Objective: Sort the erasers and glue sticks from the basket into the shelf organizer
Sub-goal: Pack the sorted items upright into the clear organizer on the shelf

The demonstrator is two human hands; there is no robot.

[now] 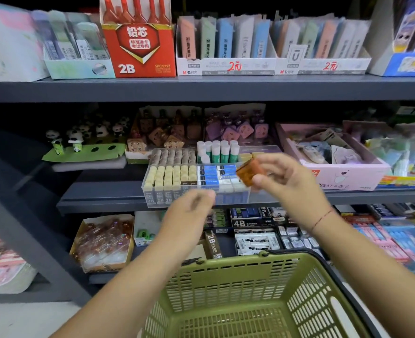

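My right hand [284,176] pinches a small orange-brown eraser [249,172] between thumb and fingers, held in front of the right end of the clear shelf organizer [150,191] on the middle shelf. The organizer holds rows of cream erasers [169,175], blue-and-white erasers [212,175] and upright green-and-white glue sticks [219,150]. My left hand [191,211] hovers blurred below the organizer's front, fingers loosely curled with nothing in them. The green plastic basket [228,284] sits below both arms; the part of its inside that shows holds nothing.
Panda figures [77,137], brown and purple eraser boxes stand behind the organizer. A pink box [343,172] sits right of it. The upper shelf carries a red 2B lead box [138,37] and refill boxes. The lower shelf holds 2B and 4B packs [250,223].
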